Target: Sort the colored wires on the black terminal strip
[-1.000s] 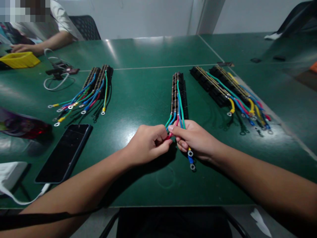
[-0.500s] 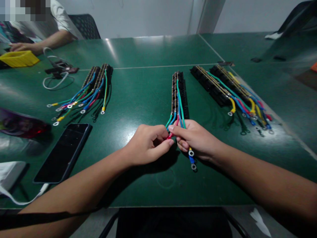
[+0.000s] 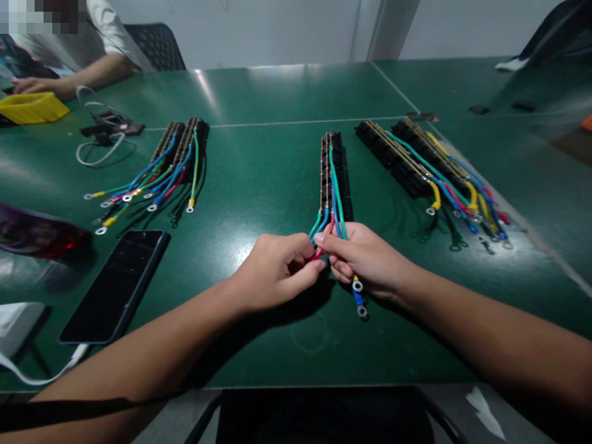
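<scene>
A black terminal strip [image 3: 327,169] lies lengthwise in front of me, with green, blue and red wires running from its near end. My left hand [image 3: 287,268] pinches the red wire [image 3: 319,251] near its end; the wire's tip is hidden by the fingers. Green and blue wires pass close behind those fingertips. My right hand [image 3: 365,256] is closed round the other wires, its thumb against the red wire beside my left fingertips. Below the right hand hang a yellow-sleeved ring lug [image 3: 357,285] and a blue-sleeved ring lug [image 3: 362,310].
Two wired strips [image 3: 189,145] lie at left, two more [image 3: 393,157] at right. A phone [image 3: 115,290], a white charger [image 3: 18,324] and a bottle [image 3: 41,234] are on the near left. Behind them are a yellow tray [image 3: 34,108] and a person's arm [image 3: 99,71].
The camera view has shifted slightly, so things at the left appear a little farther left. Both hands keep their hold on the wires.
</scene>
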Demonstrator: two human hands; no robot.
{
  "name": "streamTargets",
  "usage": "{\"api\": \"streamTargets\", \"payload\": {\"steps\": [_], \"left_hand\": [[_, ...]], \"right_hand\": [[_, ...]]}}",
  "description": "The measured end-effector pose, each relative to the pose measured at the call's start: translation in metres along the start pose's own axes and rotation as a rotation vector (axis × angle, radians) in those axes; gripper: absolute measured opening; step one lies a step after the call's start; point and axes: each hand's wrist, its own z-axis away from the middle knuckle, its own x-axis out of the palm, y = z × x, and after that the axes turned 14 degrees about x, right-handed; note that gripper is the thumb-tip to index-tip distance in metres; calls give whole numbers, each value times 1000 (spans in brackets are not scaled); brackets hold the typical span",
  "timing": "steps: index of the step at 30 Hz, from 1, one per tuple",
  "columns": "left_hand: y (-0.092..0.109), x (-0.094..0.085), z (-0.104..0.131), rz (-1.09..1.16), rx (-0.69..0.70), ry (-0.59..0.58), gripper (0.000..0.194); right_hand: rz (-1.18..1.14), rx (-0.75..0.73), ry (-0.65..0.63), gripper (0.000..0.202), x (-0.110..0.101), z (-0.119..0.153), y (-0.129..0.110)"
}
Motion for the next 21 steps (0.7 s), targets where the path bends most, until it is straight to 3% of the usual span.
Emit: {"api": "streamTargets", "payload": {"steps": [21], "left_hand": [[4,-3,0,47,-92,7,15]], "right_hand": [[5,-4,-4,25,1,0,-1]]}}
